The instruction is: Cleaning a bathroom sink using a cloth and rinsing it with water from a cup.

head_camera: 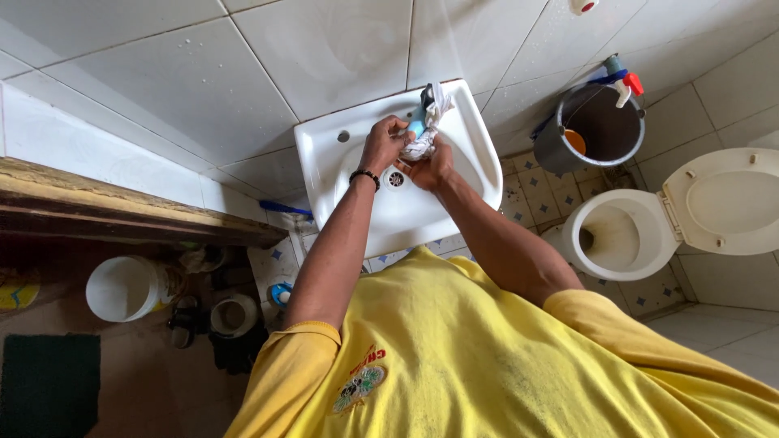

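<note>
**Both hands on a wet cloth over the basin**

Your yellow shirt fills the bottom of the view, with a small round printed emblem on the chest. Beyond it, a crumpled white cloth sits above the white sink, close under the tap. Your left hand closes over the cloth from the side, its grip pressed onto the fabric; a dark wristband circles that wrist. Your right hand cups the cloth from below, fingers curled around it. Right of the sink stand a grey bucket and an open white toilet. Left, a wooden shelf juts from the wall above a white bucket.
</note>
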